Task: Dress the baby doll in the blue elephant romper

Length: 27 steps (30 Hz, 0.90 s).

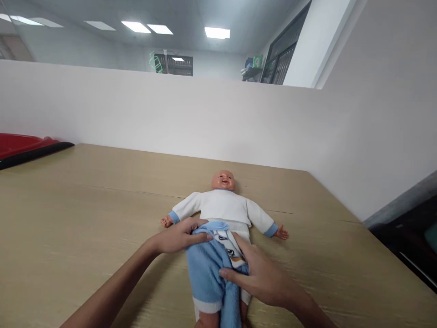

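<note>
A wood-toned table (85,218) is backed by a white wall (170,116), above which lit ceiling panels (217,33) are seen in the room beyond. A red object (20,145) is partly shown at far left. On the table, a doll (223,205) is laid face up; its blue trousers (204,264) are gripped at the waist by the left hand (175,235) and touched by the right hand (264,271), set apart, whose grip cannot be told.
</note>
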{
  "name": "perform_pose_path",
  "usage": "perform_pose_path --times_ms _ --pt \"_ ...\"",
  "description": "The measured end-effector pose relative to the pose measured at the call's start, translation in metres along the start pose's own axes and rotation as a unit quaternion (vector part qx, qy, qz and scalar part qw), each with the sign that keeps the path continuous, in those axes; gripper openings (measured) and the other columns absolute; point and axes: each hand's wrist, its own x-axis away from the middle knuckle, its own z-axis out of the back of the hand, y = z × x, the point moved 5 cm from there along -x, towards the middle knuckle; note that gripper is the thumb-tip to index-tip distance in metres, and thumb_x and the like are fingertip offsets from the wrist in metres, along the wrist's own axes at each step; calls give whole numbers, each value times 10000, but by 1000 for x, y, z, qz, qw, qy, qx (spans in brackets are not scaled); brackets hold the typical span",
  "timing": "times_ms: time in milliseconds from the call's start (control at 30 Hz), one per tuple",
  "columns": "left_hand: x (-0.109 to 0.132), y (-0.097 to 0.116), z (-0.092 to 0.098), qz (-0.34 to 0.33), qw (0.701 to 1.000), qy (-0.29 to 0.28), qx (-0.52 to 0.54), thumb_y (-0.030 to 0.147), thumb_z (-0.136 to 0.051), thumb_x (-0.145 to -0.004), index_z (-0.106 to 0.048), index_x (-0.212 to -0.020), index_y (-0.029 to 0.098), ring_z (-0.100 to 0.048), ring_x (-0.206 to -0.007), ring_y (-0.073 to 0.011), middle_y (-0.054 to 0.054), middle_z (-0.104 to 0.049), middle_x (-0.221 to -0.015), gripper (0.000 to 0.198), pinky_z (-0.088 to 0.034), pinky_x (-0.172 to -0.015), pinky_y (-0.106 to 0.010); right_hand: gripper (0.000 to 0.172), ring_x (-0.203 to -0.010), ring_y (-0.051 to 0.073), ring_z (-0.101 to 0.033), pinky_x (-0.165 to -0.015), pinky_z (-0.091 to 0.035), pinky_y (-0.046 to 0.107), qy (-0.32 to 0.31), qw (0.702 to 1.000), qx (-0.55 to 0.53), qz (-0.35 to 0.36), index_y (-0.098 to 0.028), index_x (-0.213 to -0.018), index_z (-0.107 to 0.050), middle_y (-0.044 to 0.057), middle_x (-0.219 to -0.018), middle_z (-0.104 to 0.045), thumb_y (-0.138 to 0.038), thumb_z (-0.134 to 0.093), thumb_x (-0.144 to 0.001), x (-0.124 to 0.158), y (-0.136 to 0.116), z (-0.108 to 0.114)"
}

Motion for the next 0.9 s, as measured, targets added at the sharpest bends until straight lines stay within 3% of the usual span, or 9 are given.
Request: perform_pose_path --times_ms 67,167,300,400,533,667,767,833,900 --pt "0 -9 3 14 999 1 -30 522 -637 -968 -672 -880 180 -543 -815 -169 27 -613 -850 356 -435 -741 -245 677 -1017 344 -775 -839 -628 413 -2 999 47 14 -268 -1446 -638 98 -1142 -818 -479 -823 -830 4 -4 8" --pt "0 -14 6 37 995 15 -86 572 -696 -907 -633 -757 168 -437 -662 -132 50 -486 -692 435 -335 -584 -238 247 -859 284 -763 -720 -569 331 -30 995 88 32 -270 -1125 -780 59 -944 -821 -414 -670 -958 3 -14 14" --pt "0 -6 2 33 994 -16 -100 572 -826 -784 -683 -793 167 -421 -624 -125 52 -507 -663 429 -287 -540 -243 380 -636 210 -638 -562 -427 286 -70 991 107 43 -227 -731 -685 30 -717 -721 -498 -619 -988 0 -21 18" --pt "-1 -2 1 10 992 -47 -121 425 -860 -754 -699 -800 167 -457 -648 -132 48 -564 -688 308 -314 -566 -243 360 -603 156 -544 -526 -400 248 -136 988 22 67 -222 -787 -668 -18 -710 -647 -542 -669 -951 1 -23 17" --pt "-5 -4 10 -6 979 -25 -204 184 -687 -785 -494 -618 182 -408 -611 -114 66 -470 -605 254 -272 -572 -255 293 -661 142 -535 -613 -443 237 -235 970 -17 67 -227 -859 -659 -38 -781 -648 -492 -640 -981 4 -25 12" --pt "-5 -7 13 -3 965 -10 -262 171 -640 -791 -429 -601 199 -424 -580 -122 60 -498 -585 285 -275 -584 -278 198 -794 200 -646 -693 -468 275 -211 972 70 74 -247 -996 -687 -13 -946 -741 -376 -786 -883 3 -27 10" --pt "-2 0 7 -23 961 -14 -274 198 -745 -737 -513 -615 202 -521 -646 -155 30 -595 -668 262 -355 -645 -284 237 -718 180 -610 -599 -413 257 -225 967 86 88 -229 -851 -659 -26 -838 -702 -390 -833 -845 2 -31 6" --pt "2 11 3 -51 959 0 -277 248 -861 -656 -636 -732 202 -602 -814 -221 -9 -667 -826 241 -424 -759 -304 201 -670 163 -585 -570 -411 249 -194 975 56 90 -226 -812 -656 -33 -781 -685 -361 -784 -888 -1 -36 8" --pt "4 25 1 -68 966 12 -250 349 -943 -602 -714 -998 209 -621 -1006 -294 -51 -697 -1032 478 -460 -881 -341 106 -699 170 -619 -620 -481 250 -143 986 0 84 -239 -896 -702 -28 -822 -720 -335 -717 -938 -5 -39 14"
